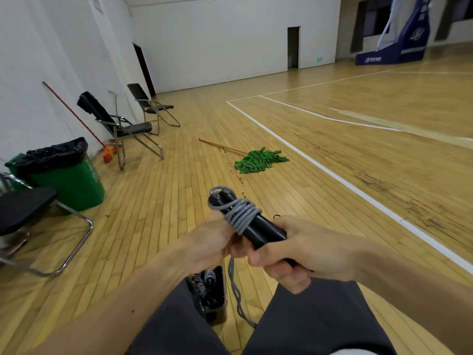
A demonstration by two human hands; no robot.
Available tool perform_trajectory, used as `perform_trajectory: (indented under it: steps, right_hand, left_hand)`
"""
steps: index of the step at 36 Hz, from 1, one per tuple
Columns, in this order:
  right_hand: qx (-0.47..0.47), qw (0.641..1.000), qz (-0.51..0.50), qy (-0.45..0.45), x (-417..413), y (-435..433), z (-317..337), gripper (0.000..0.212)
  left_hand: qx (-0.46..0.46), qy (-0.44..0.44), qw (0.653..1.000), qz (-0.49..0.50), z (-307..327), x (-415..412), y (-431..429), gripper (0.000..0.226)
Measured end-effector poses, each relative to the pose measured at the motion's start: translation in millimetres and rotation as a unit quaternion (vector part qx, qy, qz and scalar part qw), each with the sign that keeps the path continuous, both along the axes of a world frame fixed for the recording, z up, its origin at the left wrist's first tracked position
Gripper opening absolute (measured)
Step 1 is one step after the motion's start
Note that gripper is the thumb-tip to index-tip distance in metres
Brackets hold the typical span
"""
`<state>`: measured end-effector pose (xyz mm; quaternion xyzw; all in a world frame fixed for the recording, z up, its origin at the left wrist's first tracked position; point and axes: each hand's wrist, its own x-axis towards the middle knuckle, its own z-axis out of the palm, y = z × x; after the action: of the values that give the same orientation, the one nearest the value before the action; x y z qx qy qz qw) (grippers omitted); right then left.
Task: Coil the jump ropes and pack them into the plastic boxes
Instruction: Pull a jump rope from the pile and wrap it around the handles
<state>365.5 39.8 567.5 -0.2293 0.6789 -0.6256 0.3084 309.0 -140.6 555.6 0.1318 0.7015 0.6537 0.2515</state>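
Observation:
Two black jump rope handles lie side by side, held up in front of me over the wooden floor. Grey rope is wound several times round their far half. My right hand grips the near ends of the handles. My left hand holds the grey rope just below the windings; its fingers are hidden behind the bundle. A loose length of grey rope hangs down between my knees. A plastic box on the floor between my legs holds coiled jump ropes.
A green bin with a black liner stands at the left, with a black folding chair in front of it. Two more chairs and a broom stand by the wall. A green mop lies on the floor ahead.

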Motion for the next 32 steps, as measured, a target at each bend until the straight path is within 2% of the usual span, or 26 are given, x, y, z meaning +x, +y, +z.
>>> perform_trajectory:
  steps: [3,5,9,15,18,21,25,27,32]
  right_hand:
    - [-0.001,0.999,-0.055,-0.001,-3.3,0.1,-3.1,0.008]
    - [0.002,0.996,-0.085,0.0,-7.0,2.2,-5.5,0.011]
    - [0.028,0.99,-0.138,0.023,-14.3,13.1,-10.7,0.019]
    - [0.078,0.978,-0.188,0.044,-20.2,31.2,-22.4,0.023]
    - [0.089,0.969,-0.226,0.047,-24.0,31.1,-29.0,0.021]
    - [0.087,0.962,-0.258,0.036,-29.6,30.3,-33.8,0.021]
    - [0.106,0.957,-0.268,0.029,-33.8,29.2,-38.0,0.02]
    - [0.124,0.955,-0.268,0.034,-34.8,27.5,-40.3,0.018]
    - [0.172,0.95,-0.257,0.049,-37.0,21.0,-45.1,0.019]
  left_hand:
    - [-0.012,0.048,0.998,-0.047,-1.3,1.9,-1.1,0.034]
    - [-0.023,0.039,0.998,-0.049,-6.5,0.9,-2.4,0.031]
    - [-0.087,0.057,0.992,-0.078,-18.3,-0.4,-4.9,0.039]
    - [-0.16,0.095,0.977,-0.102,-25.4,-2.2,-14.7,0.037]
    - [-0.201,0.136,0.965,-0.102,-25.3,3.5,-9.1,0.03]
    - [-0.234,0.195,0.946,-0.107,-25.3,12.2,-2.3,0.014]
    - [-0.305,0.287,0.903,-0.097,-21.9,19.7,-0.6,0.007]
    - [-0.352,0.335,0.869,-0.095,-16.4,21.3,-0.3,0.011]
    - [-0.487,0.446,0.744,-0.103,-4.0,23.1,4.1,0.022]
